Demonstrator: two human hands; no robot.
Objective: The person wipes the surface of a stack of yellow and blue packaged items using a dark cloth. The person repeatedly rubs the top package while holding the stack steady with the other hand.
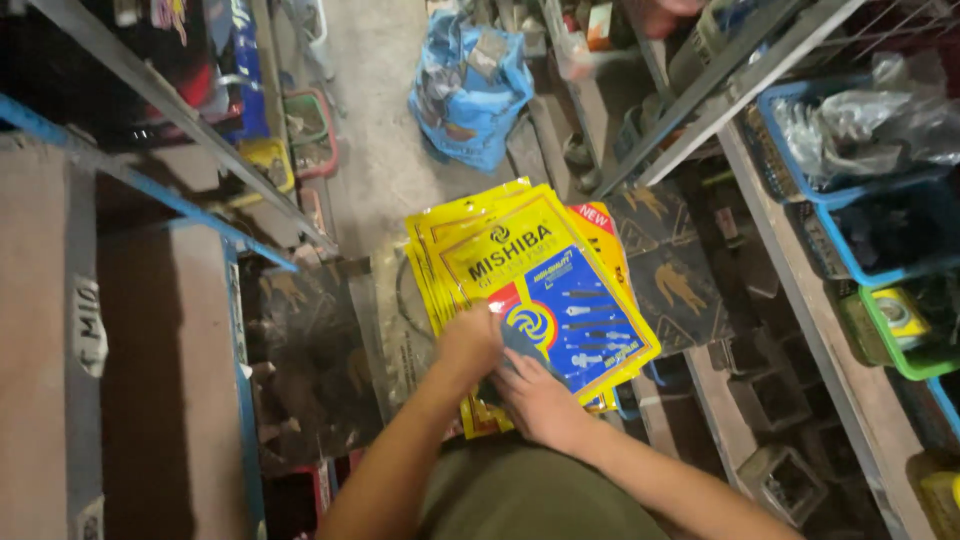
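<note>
A stack of flat yellow-and-blue packets (540, 270) is held fanned out in front of me, over a narrow aisle. My left hand (466, 345) grips the stack's lower left edge, fingers curled over the top packet. My right hand (540, 400) holds the stack's bottom edge just beside it, thumb on the top packet near a blue round emblem. Both forearms reach up from the bottom of the view. The packets underneath show only their edges.
Metal shelving frames run along both sides. Blue and green plastic baskets (880, 230) with bagged parts sit on the right shelf. A blue sack (470, 90) lies on the concrete floor ahead. Dark clear packets (310, 340) and small boxes (780, 480) crowd the lower shelves.
</note>
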